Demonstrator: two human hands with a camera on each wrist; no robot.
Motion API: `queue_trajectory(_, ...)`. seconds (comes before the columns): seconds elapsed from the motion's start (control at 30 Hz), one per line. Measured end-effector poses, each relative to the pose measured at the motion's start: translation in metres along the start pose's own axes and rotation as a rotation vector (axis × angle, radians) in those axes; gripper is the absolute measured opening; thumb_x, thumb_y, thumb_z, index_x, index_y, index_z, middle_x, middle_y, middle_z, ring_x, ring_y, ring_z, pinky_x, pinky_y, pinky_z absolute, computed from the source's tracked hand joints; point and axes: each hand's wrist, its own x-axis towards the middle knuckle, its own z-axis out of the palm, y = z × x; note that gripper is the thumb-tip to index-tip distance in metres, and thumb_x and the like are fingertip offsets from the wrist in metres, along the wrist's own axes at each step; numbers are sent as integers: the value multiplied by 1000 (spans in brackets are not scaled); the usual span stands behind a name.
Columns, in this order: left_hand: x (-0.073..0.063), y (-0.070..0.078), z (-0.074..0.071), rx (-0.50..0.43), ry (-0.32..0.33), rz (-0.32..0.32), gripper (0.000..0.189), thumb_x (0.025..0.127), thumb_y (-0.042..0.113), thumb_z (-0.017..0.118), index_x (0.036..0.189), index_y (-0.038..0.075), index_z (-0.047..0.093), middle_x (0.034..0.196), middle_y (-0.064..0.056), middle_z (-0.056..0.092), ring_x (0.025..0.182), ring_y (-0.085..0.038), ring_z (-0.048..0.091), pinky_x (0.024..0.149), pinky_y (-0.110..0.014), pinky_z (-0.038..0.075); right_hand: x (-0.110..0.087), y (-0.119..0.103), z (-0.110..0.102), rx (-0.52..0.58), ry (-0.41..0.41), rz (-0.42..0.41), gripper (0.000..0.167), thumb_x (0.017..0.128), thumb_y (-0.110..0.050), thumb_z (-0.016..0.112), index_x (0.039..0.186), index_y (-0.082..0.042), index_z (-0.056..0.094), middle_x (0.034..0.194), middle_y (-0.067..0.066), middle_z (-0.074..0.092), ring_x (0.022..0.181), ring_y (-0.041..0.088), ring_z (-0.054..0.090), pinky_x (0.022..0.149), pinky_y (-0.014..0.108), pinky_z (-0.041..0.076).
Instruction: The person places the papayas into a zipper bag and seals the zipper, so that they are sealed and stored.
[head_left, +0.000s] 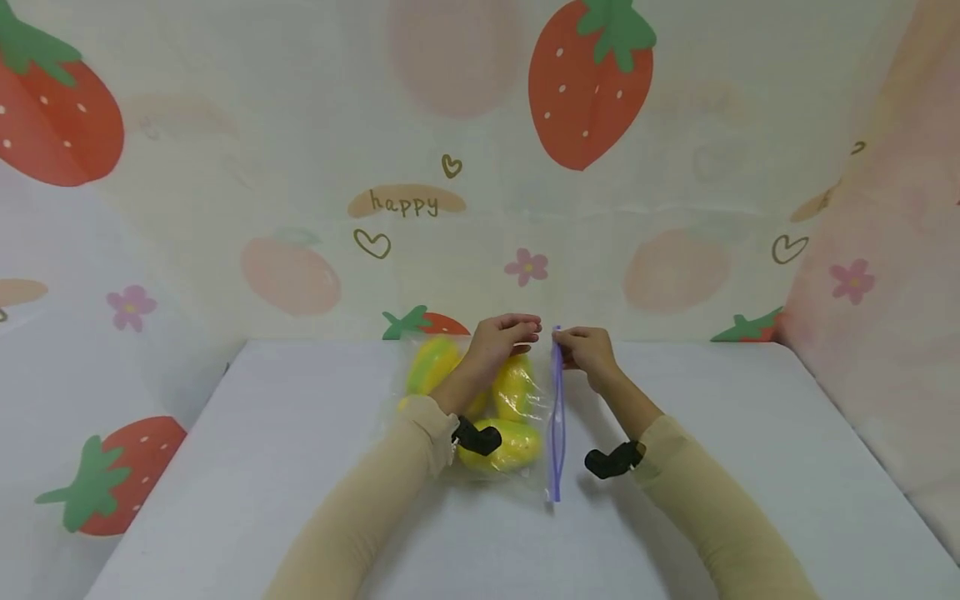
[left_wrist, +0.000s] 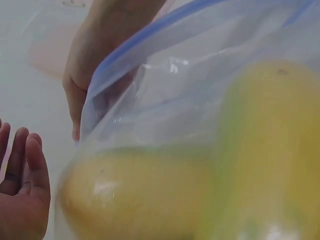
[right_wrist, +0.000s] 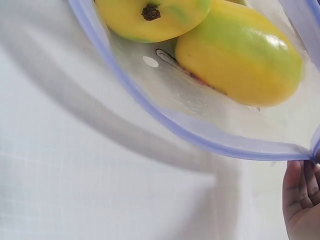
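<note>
A clear zip bag [head_left: 542,479] lies on the table with its purple-blue zip strip [head_left: 557,433] to the right. Inside are several yellow-green fruits [head_left: 504,446] that look like mangoes. At the strip's far end, my right hand [head_left: 591,354] pinches the corner of the bag. The right wrist view shows the mouth of the bag parted, with two fruits [right_wrist: 240,55] behind it. My left hand [head_left: 495,346] hovers over the far part of the bag, its fingers loosely extended and holding nothing. In the left wrist view those fingers [left_wrist: 35,160] stand apart from the bag.
The bag rests on a white table [head_left: 315,467]. Behind it hangs a pale curtain [head_left: 480,142] printed with strawberries, flowers and hearts, which also runs along both sides. A black wrist camera [head_left: 477,436] sits on the left wrist and another camera [head_left: 611,461] on the right.
</note>
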Motion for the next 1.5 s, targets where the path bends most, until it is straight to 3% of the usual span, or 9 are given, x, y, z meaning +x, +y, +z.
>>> queue_trajectory(0.07,5,0,-1,13,1,19,31,98,14,57,122,-4,63,124,-20,65,102,-27,66,100,-37,51,0,-1,0,-11,3,3,33,94,-15,63,113,12,64,65,-5,60,55,6,58,56,19,54)
queue_trajectory(0.2,12,0,-3,105,6,42,30,98,15,57,120,-3,65,126,-19,64,107,-32,64,98,-35,52,0,-2,-1,-39,-1,0,35,94,-18,64,115,10,64,69,-4,61,60,7,58,59,19,55)
queue_trajectory(0.4,22,7,-9,477,-1,108,26,98,18,58,116,3,69,122,-13,68,113,-28,62,98,-37,51,-3,-7,-2,-84,-29,-50,34,95,-18,63,114,10,65,78,-1,65,67,9,61,62,19,56)
queue_trajectory(0.47,26,10,-10,534,-16,130,27,98,20,58,118,4,69,122,-13,68,114,-28,61,100,-38,50,-3,-8,-3,-96,-41,-74,34,96,-18,62,114,10,65,79,-1,65,68,9,62,63,19,56)
queue_trajectory(0.73,37,11,-10,534,-69,99,34,101,22,53,125,1,64,128,-14,64,122,-29,57,106,-41,45,-2,-12,-7,-73,-107,-146,34,96,-16,62,114,13,63,74,-7,64,67,6,62,62,20,56)
queue_trajectory(1.0,47,12,2,653,-101,103,34,102,21,50,127,2,63,131,-14,63,125,-29,56,107,-41,44,-1,-9,-10,-66,-157,-173,34,96,-14,60,115,14,62,74,-9,65,68,6,61,63,20,56)
queue_trajectory(1.27,45,14,2,765,-158,111,30,100,22,55,117,2,69,120,-14,69,112,-29,62,100,-40,49,-1,-9,-13,-76,-180,-192,35,95,-16,62,115,13,64,76,-7,67,68,8,62,68,26,58)
queue_trajectory(1.37,44,11,1,800,-143,130,26,98,21,58,113,3,71,115,-13,71,105,-27,63,94,-37,52,-2,-9,-12,-84,-166,-180,35,94,-18,64,113,12,66,75,-7,67,68,9,62,73,33,60)
queue_trajectory(1.5,45,6,4,842,-105,145,25,98,20,58,110,3,72,109,-12,72,97,-24,64,88,-35,53,-6,-9,-9,-83,-132,-171,34,94,-17,64,112,12,66,74,-6,67,68,9,62,71,30,59)
